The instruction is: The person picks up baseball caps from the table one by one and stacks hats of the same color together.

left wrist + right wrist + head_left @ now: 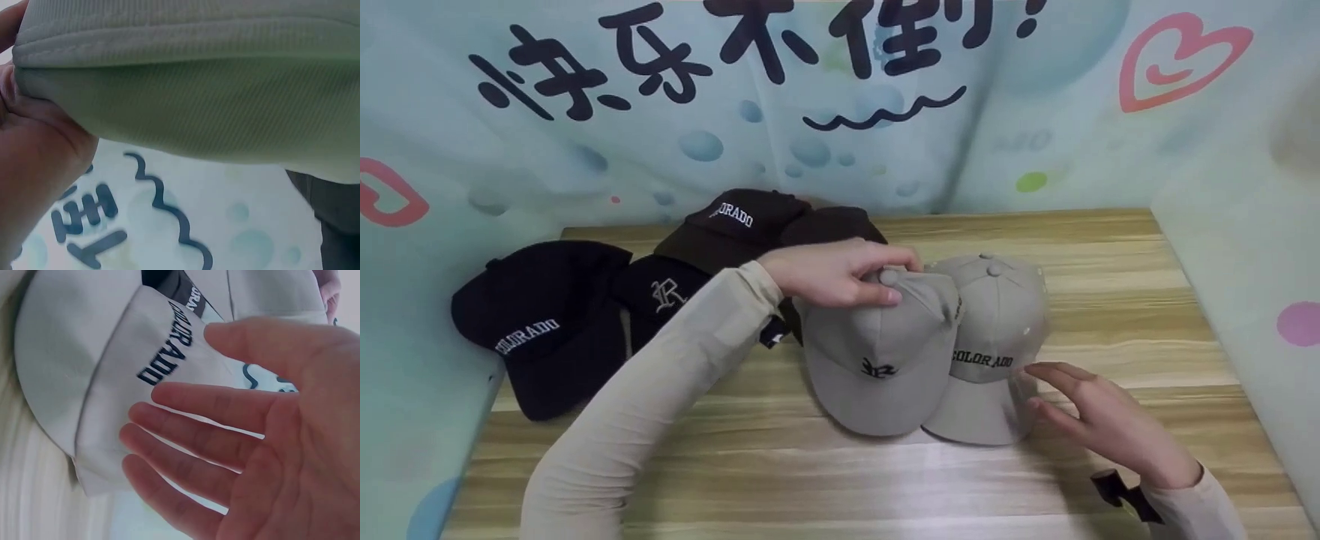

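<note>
My left hand (840, 270) pinches a grey baseball cap (877, 337) with an R emblem near the top button of its crown. The left wrist view shows that hand (39, 135) at one edge of the grey cap fabric (185, 107). Partly behind that cap, to the right, sits a second grey cap (997, 315) lettered COLORADO. My right hand (1110, 420) is beside this cap's right side, close to the brim. In the right wrist view the fingers (197, 405) are straight and hold nothing; whether they touch the cap, I cannot tell.
Dark caps lie to the left: a navy COLORADO cap (570, 322), a black R cap (656, 296) and a dark brown COLORADO cap (727, 225). All rest on a wood-grain table (825, 480). A printed cloth backdrop (997, 172) rises behind and at both sides.
</note>
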